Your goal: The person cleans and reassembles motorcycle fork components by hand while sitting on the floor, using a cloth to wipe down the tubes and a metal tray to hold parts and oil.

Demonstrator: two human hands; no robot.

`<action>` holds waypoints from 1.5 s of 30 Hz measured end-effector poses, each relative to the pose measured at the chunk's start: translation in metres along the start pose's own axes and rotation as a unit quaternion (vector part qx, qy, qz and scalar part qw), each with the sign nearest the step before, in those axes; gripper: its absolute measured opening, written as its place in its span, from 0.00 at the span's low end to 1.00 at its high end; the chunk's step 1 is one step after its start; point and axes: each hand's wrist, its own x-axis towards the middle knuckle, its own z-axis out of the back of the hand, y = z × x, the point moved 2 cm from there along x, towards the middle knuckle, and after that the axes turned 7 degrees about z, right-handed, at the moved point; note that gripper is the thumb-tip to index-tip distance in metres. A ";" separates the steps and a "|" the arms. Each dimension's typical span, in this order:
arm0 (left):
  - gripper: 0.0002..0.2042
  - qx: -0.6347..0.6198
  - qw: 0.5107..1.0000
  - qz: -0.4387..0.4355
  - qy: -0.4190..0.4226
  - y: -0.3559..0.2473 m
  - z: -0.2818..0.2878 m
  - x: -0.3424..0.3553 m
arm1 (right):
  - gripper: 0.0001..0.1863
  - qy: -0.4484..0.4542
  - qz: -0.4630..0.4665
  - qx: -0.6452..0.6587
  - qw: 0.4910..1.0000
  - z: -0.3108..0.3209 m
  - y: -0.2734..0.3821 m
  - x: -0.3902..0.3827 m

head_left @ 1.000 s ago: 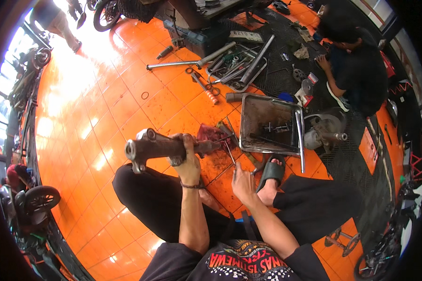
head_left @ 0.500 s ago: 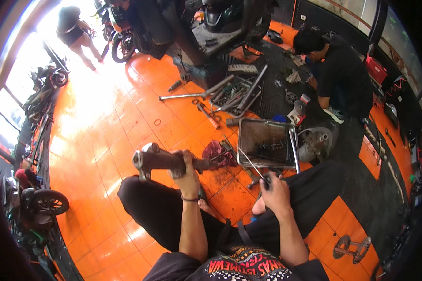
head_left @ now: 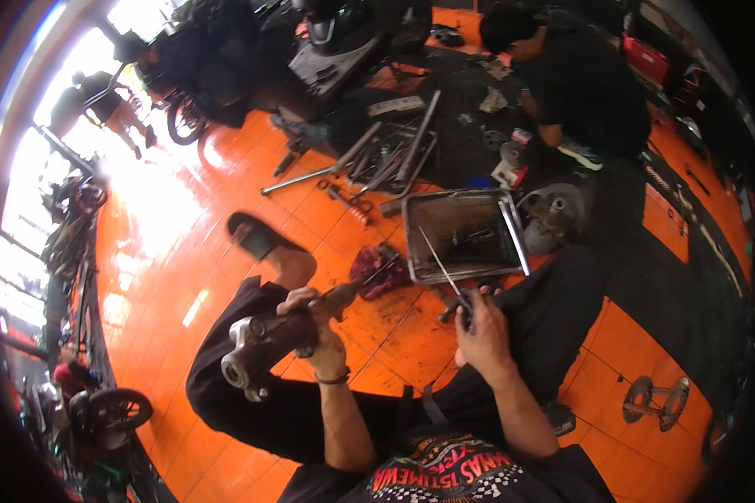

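Note:
My left hand grips a long grey metal fork leg and holds it tilted over my left knee, its thick end toward the lower left. The thin end reaches toward a dark red rag on the orange floor. In my right hand is a thin, long screwdriver, its shaft pointing up and left over the edge of a square metal tray. I sit on the floor with my legs in black trousers spread apart.
Metal rods and tubes lie on a dark mat behind the tray. A person in black crouches at the back right beside a metal wheel hub. Motorcycles stand along the left, another person at the far left. A sprocket lies at the lower right.
The fork leg has tilted, its thick end dropping toward my left knee. My right hand rose with the screwdriver toward the tray. The view swung toward the back of the shop.

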 end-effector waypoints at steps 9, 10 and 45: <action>0.05 0.052 0.998 -0.005 0.044 0.021 -0.024 -0.004 | 0.14 0.009 -0.067 0.072 0.995 0.008 0.000 0.006; 0.05 0.047 0.998 0.007 0.049 0.025 -0.026 -0.005 | 0.14 0.002 -0.073 0.084 0.994 0.010 0.000 0.007; 0.05 -0.549 0.580 0.576 -0.174 0.250 -0.022 0.082 | 0.15 0.199 0.045 -0.044 0.978 0.083 0.079 0.035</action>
